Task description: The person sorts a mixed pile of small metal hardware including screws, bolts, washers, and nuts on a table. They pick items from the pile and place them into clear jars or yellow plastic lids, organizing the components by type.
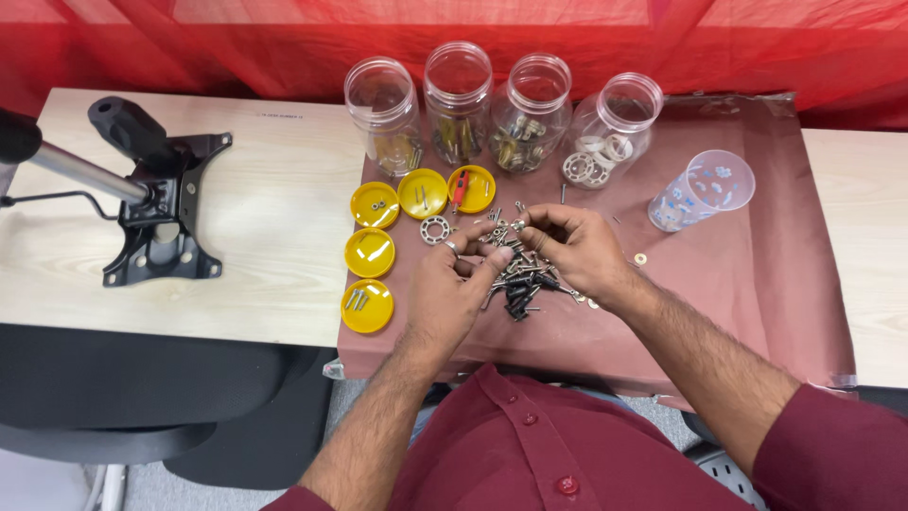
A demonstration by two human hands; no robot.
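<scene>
Hovering over a heap of mixed screws point(518, 280) on the brown sheet point(757, 284), the left hand point(449, 293) curls its fingers loosely, and what it holds I cannot tell. Just beside it, the right hand point(572, 248) pinches a small metal piece point(518, 225) between its fingertips. Left of the heap lie five yellow lids point(369, 254) and a bearing ring point(434, 230). Farther off stand four clear jars point(459, 99), a tipped plastic cup point(702, 189), and a black chair mechanism point(161, 203) on the table point(274, 208).

Both forearms angle inward. Left hand point(452, 289) palm-down, fingers curled. Right hand point(572, 248) fingers bent, pinching; fingertips of both nearly meet.
</scene>
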